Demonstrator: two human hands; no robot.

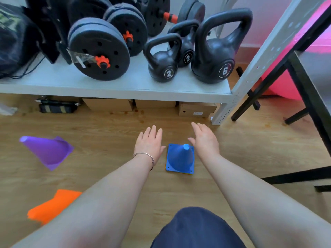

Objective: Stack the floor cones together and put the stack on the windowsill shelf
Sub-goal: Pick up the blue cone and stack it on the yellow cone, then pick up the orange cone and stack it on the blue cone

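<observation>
A blue cone [180, 159] stands upright on the wooden floor, with a thin yellow-orange edge of another cone's base showing under it. My left hand [149, 143] hovers just left of it, fingers spread, holding nothing. My right hand [205, 138] is just right of it, also open and empty. A purple cone [47, 151] lies on its side at the far left. An orange cone [52, 205] lies on its side at the lower left, partly hidden by my left forearm.
A grey shelf [114, 86] ahead carries kettlebells [213, 56] and dumbbell plates [99, 49]. Cardboard boxes [197, 109] sit under it. A black-legged table frame [304, 86] and a pink ball [286, 81] are at the right. My knee [195, 230] is at the bottom.
</observation>
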